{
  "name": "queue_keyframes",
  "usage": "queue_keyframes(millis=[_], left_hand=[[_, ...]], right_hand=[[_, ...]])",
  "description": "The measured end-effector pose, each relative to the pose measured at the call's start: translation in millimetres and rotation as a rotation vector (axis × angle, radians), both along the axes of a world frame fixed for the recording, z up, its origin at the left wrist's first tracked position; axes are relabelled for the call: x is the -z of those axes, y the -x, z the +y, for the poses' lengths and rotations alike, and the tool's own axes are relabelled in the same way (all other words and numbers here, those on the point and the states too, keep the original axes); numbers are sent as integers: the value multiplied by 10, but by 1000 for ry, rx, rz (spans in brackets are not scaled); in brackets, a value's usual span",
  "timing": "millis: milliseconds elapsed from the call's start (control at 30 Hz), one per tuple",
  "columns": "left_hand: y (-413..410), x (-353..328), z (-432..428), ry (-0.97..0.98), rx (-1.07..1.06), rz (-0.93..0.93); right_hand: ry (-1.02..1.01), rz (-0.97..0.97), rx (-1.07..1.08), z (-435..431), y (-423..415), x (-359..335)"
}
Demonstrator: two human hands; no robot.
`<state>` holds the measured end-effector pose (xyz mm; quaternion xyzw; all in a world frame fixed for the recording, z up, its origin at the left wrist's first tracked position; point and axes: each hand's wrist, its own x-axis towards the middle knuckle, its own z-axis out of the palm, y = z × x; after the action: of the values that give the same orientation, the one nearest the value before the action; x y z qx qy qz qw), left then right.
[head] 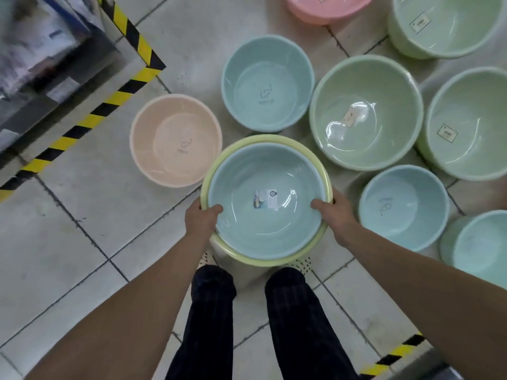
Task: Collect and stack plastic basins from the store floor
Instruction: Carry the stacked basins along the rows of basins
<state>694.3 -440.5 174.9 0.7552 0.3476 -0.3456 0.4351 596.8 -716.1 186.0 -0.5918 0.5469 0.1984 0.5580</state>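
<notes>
The left hand (201, 219) and right hand (336, 215) clamp opposite sides of the rims, thumbs hooked inside. They hold a pale blue round plastic basin (263, 234) nested in a yellow-green plastic basin (263, 139) above the white tiled floor (82, 215). A peach plastic basin (175, 141) sits beyond the left hand and a smaller blue basin (403, 208) just right of the right hand. A pale green basin (366, 113) lies further ahead.

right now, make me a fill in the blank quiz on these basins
Inside the held yellow-green basin sits a ____ basin.
The left hand and right hand hook their ____ over its rim.
The peach basin lies to the held basins' ____.
The floor tape is black and ____.
Missing: blue; thumbs; left; yellow.
</notes>
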Motion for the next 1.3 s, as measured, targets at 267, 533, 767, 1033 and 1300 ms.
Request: queue_keyframes(millis=[267, 533, 767, 1033, 1300], left_hand=[[-261, 683, 104, -20, 71, -23], [-443, 1074, 50, 42, 74, 9], [-414, 1346, 31, 126, 67, -42], [-342, 1565, 103, 132, 65, -32], [-472, 1518, 74, 192, 121, 3]], right_hand=[[20, -4, 53, 213, -87, 761], [66, 47, 92, 302, -26, 1227], [124, 44, 116, 343, 69, 1523], [108, 47, 194, 449, 146, 1771], [11, 47, 174, 348, 62, 1721]])
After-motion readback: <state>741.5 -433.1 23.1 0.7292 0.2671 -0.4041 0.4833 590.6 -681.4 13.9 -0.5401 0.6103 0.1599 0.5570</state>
